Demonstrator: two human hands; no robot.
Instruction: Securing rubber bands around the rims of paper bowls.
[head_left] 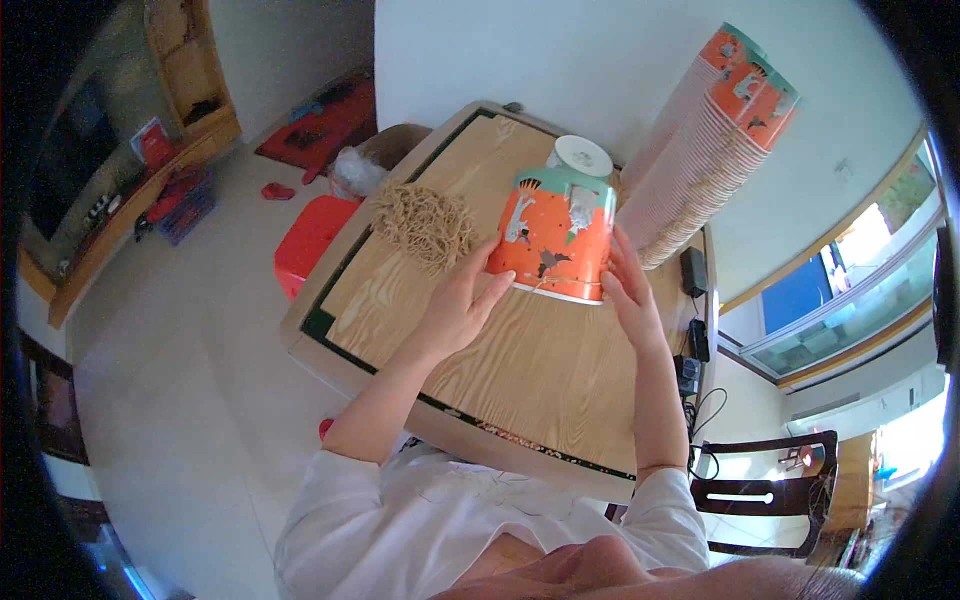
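Observation:
Between my two hands is an orange paper bucket with a green band at its top and grey-and-white cartoon figures. My left hand grips its lower left side, thumb toward me. On the opposite side my right hand holds it with the fingers along the wall. A thin tan cord seems to run across the bucket near its lower edge. To the left of the bucket lies a heap of short tan cords. Just behind it is a white round item, partly hidden.
Tall leaning stacks of nested paper buckets rise at the table's back right. Black power adapters and cables line the right edge of the wooden table. A red stool stands at the left, a dark chair at the right.

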